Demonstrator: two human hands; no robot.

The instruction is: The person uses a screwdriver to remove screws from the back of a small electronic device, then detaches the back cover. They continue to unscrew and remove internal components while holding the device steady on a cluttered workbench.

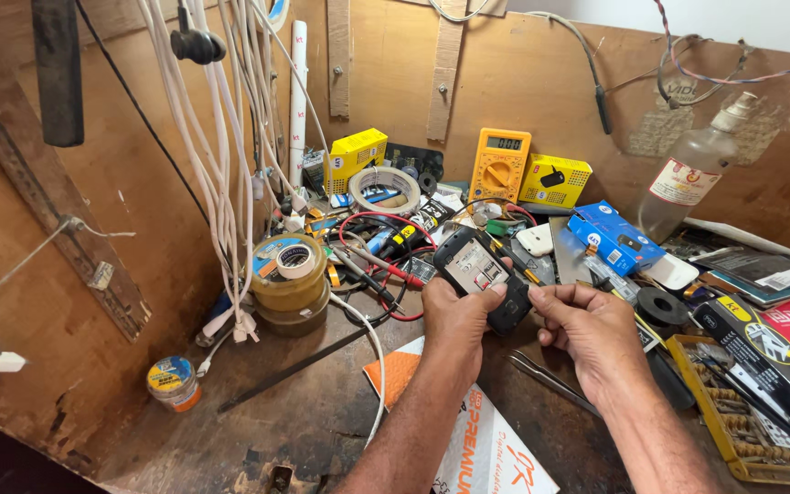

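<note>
While the left hand [457, 316] grips a small black mobile phone [485, 277] from below, thumb laid on its lower edge, the right hand [592, 331] pinches the phone's lower right corner between thumb and forefinger. Phone is held just above the desk [322, 402], in front of the clutter, back face up.

State of work, as judged: back cover appears already off, since the exposed face shows pale card slots and a light metal plate rather than a plain shell. No battery seen in the bay, though I cannot confirm this. No screws or circuit board laid bare, so deeper opening does not look started. No tool in either hand; metal tweezers [552, 381] lie on the desk just below the right hand, untouched.

Surroundings: yellow multimeter [499, 165] stands against the back board with red and black test leads [386, 265] trailing toward the phone; stacked tape rolls [289, 274] to the left; blue box [613, 238] and clear bottle [695, 169] to the right.

Hard to make out:
- removed cover not identifiable among the clutter
- phone's lower end hidden by fingers
- what the right fingertips hold, if anything beyond the phone's edge
- compartment tray [733, 412] at right is cut off by the frame edge
</note>
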